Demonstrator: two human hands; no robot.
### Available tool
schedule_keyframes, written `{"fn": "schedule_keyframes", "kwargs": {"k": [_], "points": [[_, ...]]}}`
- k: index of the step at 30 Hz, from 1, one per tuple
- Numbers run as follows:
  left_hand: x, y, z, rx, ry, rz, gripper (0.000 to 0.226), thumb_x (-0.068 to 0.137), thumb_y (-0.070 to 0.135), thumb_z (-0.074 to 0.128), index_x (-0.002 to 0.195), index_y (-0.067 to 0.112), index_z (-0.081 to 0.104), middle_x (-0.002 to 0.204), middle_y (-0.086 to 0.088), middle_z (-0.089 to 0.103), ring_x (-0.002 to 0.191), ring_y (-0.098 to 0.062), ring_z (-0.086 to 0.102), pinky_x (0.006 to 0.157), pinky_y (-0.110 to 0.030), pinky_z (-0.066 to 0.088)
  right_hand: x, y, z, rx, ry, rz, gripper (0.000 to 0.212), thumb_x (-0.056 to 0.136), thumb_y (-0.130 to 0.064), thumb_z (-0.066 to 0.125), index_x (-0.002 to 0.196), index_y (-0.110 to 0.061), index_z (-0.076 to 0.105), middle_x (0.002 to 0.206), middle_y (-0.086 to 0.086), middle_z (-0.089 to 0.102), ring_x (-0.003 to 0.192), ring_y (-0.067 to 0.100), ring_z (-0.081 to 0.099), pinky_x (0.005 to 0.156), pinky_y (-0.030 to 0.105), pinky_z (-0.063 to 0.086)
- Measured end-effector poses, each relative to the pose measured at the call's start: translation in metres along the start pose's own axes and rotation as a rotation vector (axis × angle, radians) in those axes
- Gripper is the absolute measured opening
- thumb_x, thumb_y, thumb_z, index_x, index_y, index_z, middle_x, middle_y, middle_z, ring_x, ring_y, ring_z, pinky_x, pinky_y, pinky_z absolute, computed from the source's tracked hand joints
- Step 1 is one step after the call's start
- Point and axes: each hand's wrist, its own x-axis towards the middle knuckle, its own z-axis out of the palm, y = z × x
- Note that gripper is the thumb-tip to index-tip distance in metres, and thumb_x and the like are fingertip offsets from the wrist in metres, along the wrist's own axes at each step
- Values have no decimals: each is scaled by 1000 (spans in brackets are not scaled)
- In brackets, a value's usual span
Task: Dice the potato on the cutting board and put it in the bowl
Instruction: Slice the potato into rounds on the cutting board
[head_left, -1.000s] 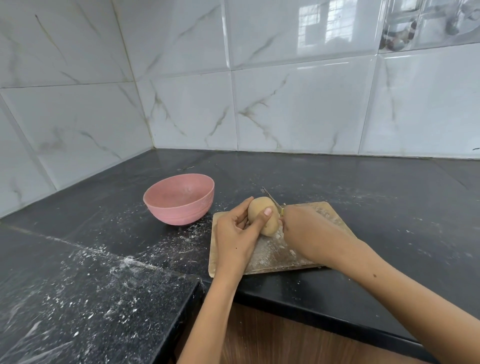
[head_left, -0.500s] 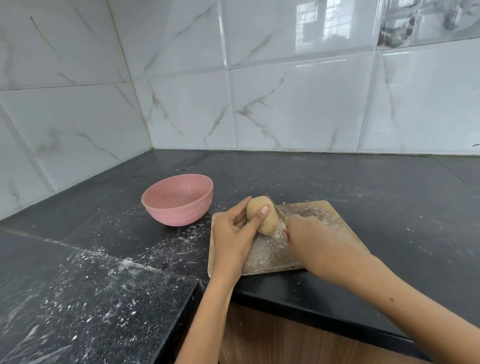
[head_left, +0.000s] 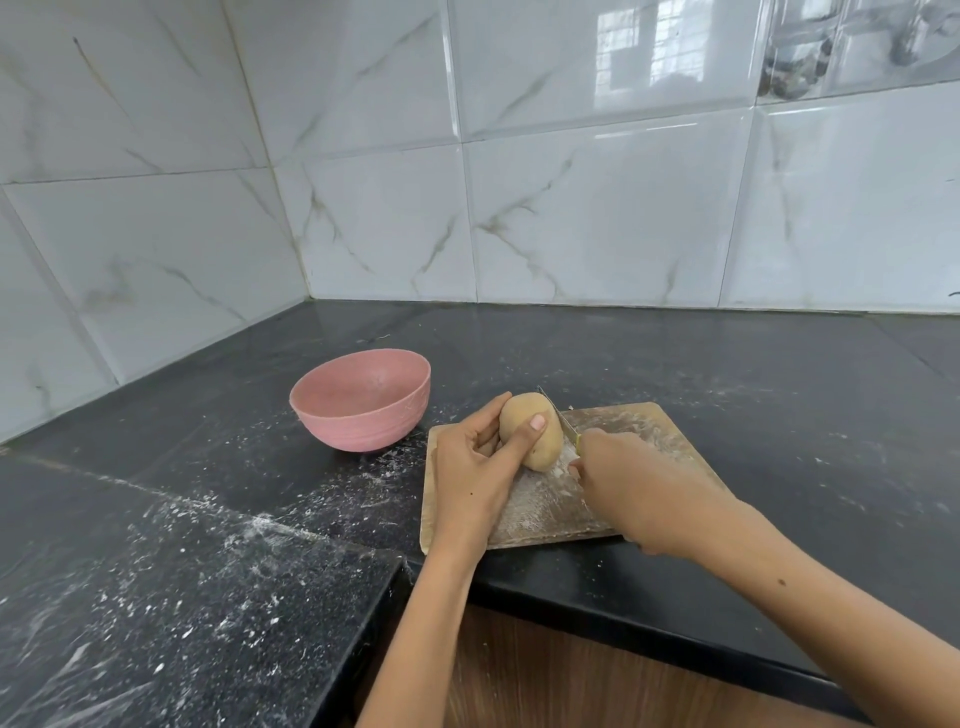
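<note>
While the round pink plastic bowl (head_left: 360, 399) sits on the black speckled table (head_left: 208, 499) w/ nothing in it, a whole tan potato (head_left: 535, 428) stands on the floury wooden cutting board (head_left: 628, 431).
L hand (head_left: 475, 467) grip wraps the potato; R hand (head_left: 639, 488) grip holds a knife (head_left: 558, 415), blade vs. potato's right side.

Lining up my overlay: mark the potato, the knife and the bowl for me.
potato (head_left: 540, 434): head view, on its bare skin right of the thumb.
knife (head_left: 563, 422): head view, mid-blade against the potato.
bowl (head_left: 358, 426): head view, on its pink outer wall.
</note>
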Motion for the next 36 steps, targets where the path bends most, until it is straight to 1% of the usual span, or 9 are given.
{"fn": "schedule_keyframes", "kwargs": {"k": [5,8,11,14,17,23,28,33,36], "points": [[4,7,6,68,34,32,45,66,17,87,107,9,69,97,4,72,87,3,68,75,-15,54,7,-2,-4,19,-29,32,30,100,-12,41,69,-12,38,64,1,40,66,22,57,36,17,34],[7,7,8,91,52,36,24,68,11,86,83,22,72,75,16,72,76,6,68,66,-11,52,5,-1,-5,43,-8,-37,37,100,-12,38,64,-16,29,65,-1,37,96,30,62,44,19,38],[7,5,7,109,71,51,32,70,10,85,54,34,71,65,17,70,72,0,68,66,-17,55,6,-5,-11,64,-1,-54,38,98,-10,39,62,-16,30,65,-1,36,98,31,61,48,10,41],[4,3,7,86,94,57,21,65,18,88,70,32,74,83,4,75,83,-9,72,74,-22,58,1,0,-15,60,-12,-46,38,99,-12,40,62,-16,31,64,-2,37,83,26,58,43,14,40],[1,3,7,34,57,16,37,64,18,88,97,14,72,97,-6,74,89,-11,72,72,-22,58,-7,-3,-21,0,-45,-33,37,99,-13,39,63,-15,31,64,-1,37,82,23,65,39,13,38],[-3,-1,10,-43,47,-21,55,61,22,89,110,7,70,101,-8,74,97,-18,70,88,-41,56,10,-12,-26,-102,-109,-44,35,98,-4,39,65,-11,32,68,4,45,36,12,50,29,15,33],[-3,-3,11,-58,76,7,56,65,23,85,114,2,68,101,-9,74,96,-14,70,84,-35,58,-20,1,-6,-72,-27,-60,35,98,-7,41,65,-15,33,64,-2,38,50,11,39,34,14,35],[-4,-6,9,-11,60,56,41,73,13,82,111,7,68,96,-2,74,93,-8,70,78,-20,55,-4,-12,-16,-76,-122,45,9,95,-3,46,89,-4,52,86,10,60,77,26,62,32,17,33],[-5,-6,8,-31,59,51,36,75,10,81,109,7,69,91,1,74,91,-8,70,76,-17,55,4,-14,-15,-49,-150,54,25,96,-4,46,72,-8,40,71,8,48,59,23,51,29,18,31]]}}
